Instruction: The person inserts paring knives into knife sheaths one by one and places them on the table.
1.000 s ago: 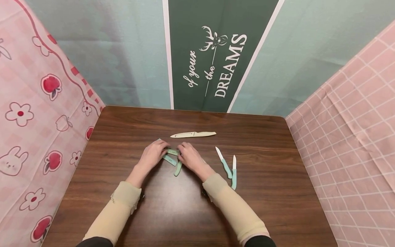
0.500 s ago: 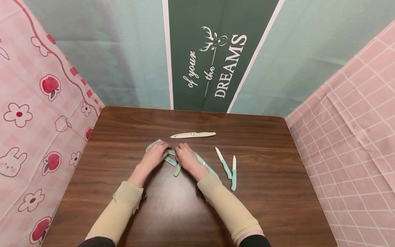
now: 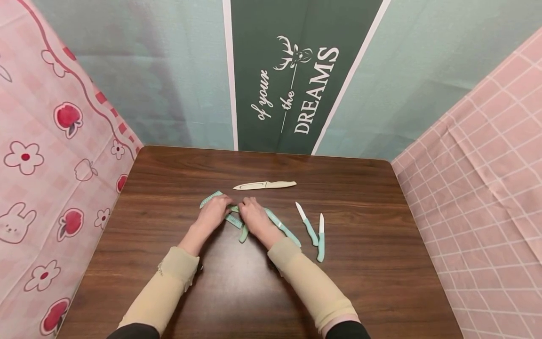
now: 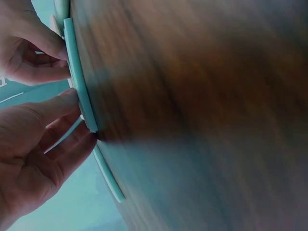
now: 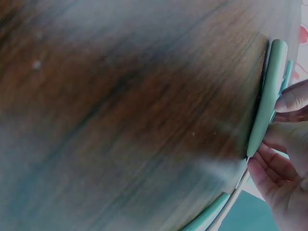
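In the head view my left hand (image 3: pixel 214 212) pinches the left part of a green knife sheath (image 3: pixel 235 208). Close by, the fingers of my right hand (image 3: pixel 255 217) curl at the sheath's right end and cover it. A green knife handle (image 3: pixel 243 234) sticks out below the right hand, its other end hidden there; the right wrist view shows this green handle (image 5: pixel 268 101) lying right by both hands' fingertips. Just in front of the left fingers is a teal sheath (image 3: pixel 234 221), seen edge-on as a teal strip (image 4: pixel 79 77) in the left wrist view.
Another teal sheath (image 3: pixel 210 199) lies beyond the left hand. A teal knife (image 3: pixel 290 235) is beside the right wrist. Farther right lie two paring knives (image 3: pixel 311 230) with bare white blades. A cream knife (image 3: pixel 264 185) lies behind the hands on the brown table (image 3: pixel 364 292).
My right hand has shifted left, closer to the left hand, uncovering the teal knife beside it. The left hand moved slightly right, showing more of the teal sheath beyond it.
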`<state>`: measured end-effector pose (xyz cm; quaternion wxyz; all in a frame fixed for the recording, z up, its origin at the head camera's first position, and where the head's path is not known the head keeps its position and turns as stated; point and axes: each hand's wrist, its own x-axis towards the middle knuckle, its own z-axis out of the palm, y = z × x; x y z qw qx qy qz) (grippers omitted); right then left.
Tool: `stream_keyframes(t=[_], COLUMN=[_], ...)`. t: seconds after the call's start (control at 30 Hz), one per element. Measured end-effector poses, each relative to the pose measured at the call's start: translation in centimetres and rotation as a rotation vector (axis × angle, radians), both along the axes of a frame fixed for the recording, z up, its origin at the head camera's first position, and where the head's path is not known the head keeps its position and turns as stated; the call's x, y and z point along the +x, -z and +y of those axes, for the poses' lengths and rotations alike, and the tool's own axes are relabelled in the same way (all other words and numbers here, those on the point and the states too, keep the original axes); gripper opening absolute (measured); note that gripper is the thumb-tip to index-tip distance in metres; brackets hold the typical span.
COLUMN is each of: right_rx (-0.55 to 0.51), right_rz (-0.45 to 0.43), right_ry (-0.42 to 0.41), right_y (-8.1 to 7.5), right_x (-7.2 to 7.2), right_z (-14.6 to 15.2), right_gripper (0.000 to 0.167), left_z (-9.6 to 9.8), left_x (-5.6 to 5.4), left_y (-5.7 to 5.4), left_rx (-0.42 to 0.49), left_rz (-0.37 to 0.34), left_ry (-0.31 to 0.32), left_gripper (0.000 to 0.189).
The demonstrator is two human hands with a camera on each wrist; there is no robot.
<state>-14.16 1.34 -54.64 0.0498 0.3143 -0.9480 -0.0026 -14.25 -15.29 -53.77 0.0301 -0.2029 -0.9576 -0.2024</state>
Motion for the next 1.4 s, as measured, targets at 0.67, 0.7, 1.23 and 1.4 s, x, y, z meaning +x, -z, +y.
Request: stream_keyframes(t=[0.67,0.7,1.23,1.4], right_rx=[-0.112,-0.117,-0.287,-0.328], right_rz=[-0.002,0.001,-0.044,-0.014], right_ry=[0.036,0.03,0.046,0.051], right_y=[-0.2,-0.1,-0.6,-0.9], right_x=[0.3,0.2,0.0,-0.1], right_z=[-0.2,-0.2,0.5,1.0], right_gripper=[0.015,0.016,0.013,0.013], left_z=[0.8,0.8,0.7,0.8], left_x=[-0.6,-0.6,-0.2,0.1], left_y=[-1.2,-1.2,-0.9,-1.4], left_rx=[-0.038,-0.032,-0.009,0.011], left_rz=[-0.098,-0.095,-0.078,-0.044], left_ry=[-0.03,-0.028,-0.016,-0.017], left_gripper=[0.014,0.014,0.01,0.012])
